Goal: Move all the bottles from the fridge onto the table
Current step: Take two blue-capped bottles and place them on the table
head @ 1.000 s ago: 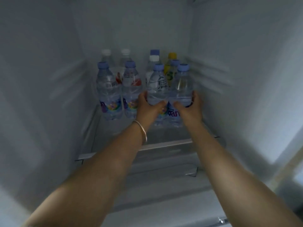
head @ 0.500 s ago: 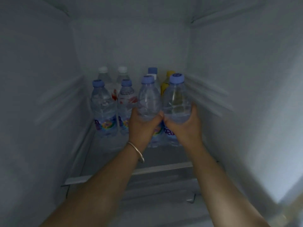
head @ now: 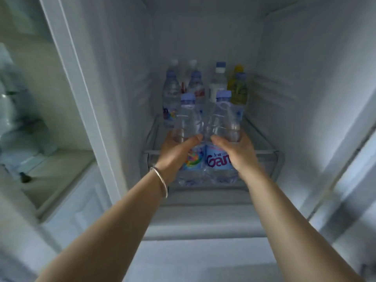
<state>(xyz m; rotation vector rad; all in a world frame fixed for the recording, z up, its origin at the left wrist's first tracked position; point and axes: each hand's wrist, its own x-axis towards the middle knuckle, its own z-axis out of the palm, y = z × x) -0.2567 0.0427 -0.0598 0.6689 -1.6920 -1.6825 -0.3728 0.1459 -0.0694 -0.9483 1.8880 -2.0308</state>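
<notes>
Now lifted off shelf (head: pixel 209 152) and drawn forward from 1 s ago, two bottles, left hand (head: pixel 175 148) wrapping one (head: pixel 188 127), right hand (head: pixel 237 148) wrapping other (head: pixel 222 127); six remaining bottles (head: pixel 218 82) behind grip.

You hold two clear water bottles upright and side by side in front of the fridge shelf (head: pixel 264 152): the left bottle (head: pixel 188 127) with a rainbow label, the right bottle (head: pixel 222 127) with a blue label. Both have pale blue caps. Behind them, six more bottles (head: pixel 218 82) stand upright on the shelf, one of them a yellow bottle (head: pixel 237 84).
</notes>
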